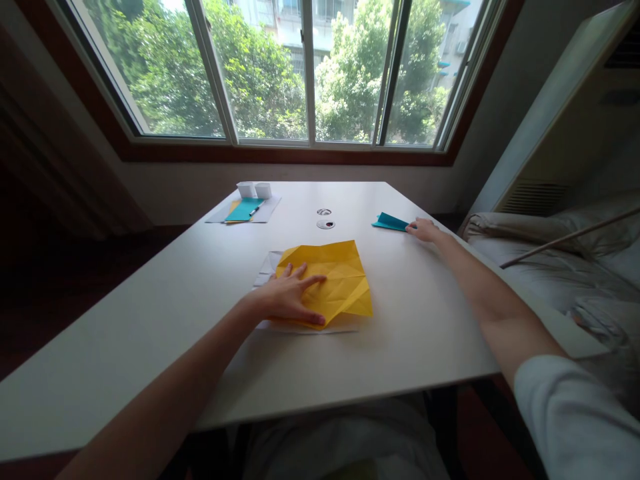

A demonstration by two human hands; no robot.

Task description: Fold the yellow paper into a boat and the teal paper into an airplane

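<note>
A creased yellow paper sheet point(340, 277) lies on the white table point(150, 333), over a white sheet point(267, 267). My left hand point(290, 297) rests flat on the yellow paper's left part, fingers spread. My right hand point(424, 230) reaches to the table's right edge and touches a folded teal paper piece point(390, 222); whether its fingers pinch the piece I cannot tell.
At the far left of the table lie a white sheet with teal and yellow papers point(243, 210) and a pen, with two small white boxes point(254, 190) behind. Two round cable ports point(325, 219) sit mid-table. A window is ahead; bedding point(550, 260) lies to the right.
</note>
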